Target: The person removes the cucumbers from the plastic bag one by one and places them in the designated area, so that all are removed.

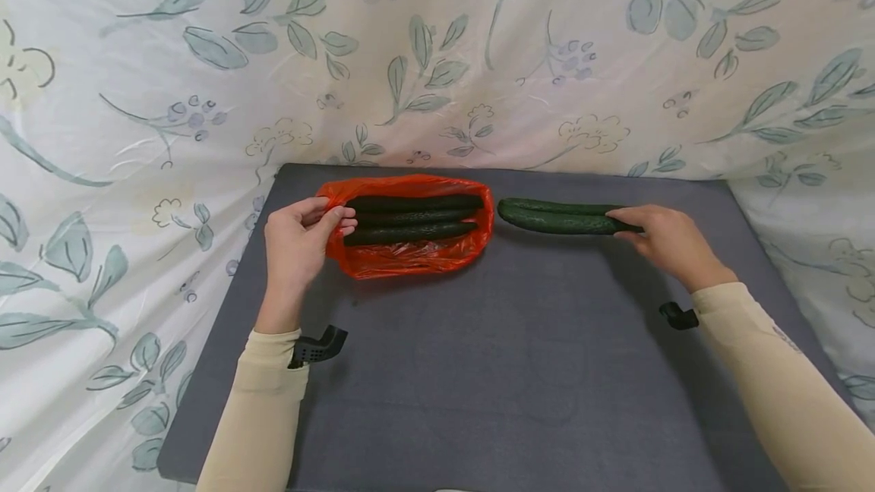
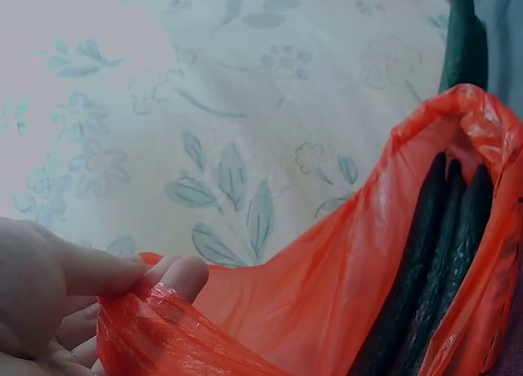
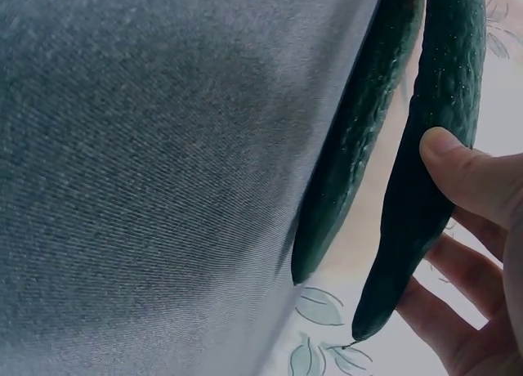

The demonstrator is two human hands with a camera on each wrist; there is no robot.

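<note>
A red plastic bag (image 1: 410, 260) lies open on the table with three dark green cucumbers (image 1: 413, 234) side by side inside. At its left end my left hand (image 1: 295, 241) pinches the rim between thumb and fingers; the left wrist view shows the thin film (image 2: 155, 327) stretched there. To the right of the bag, my right hand (image 1: 670, 245) grips a cucumber (image 3: 433, 139) near one end, its other end close to the bag's right rim. In the right wrist view this cucumber is raised off the table, while another cucumber (image 3: 351, 155) lies on the surface just behind it.
The dark grey table (image 1: 478, 370) reaches back to a floral-patterned cloth (image 1: 437, 59) that hangs behind it and along both sides. A dark wrist strap piece (image 1: 320, 345) juts out from the left sleeve, and a similar one (image 1: 679, 316) from the right.
</note>
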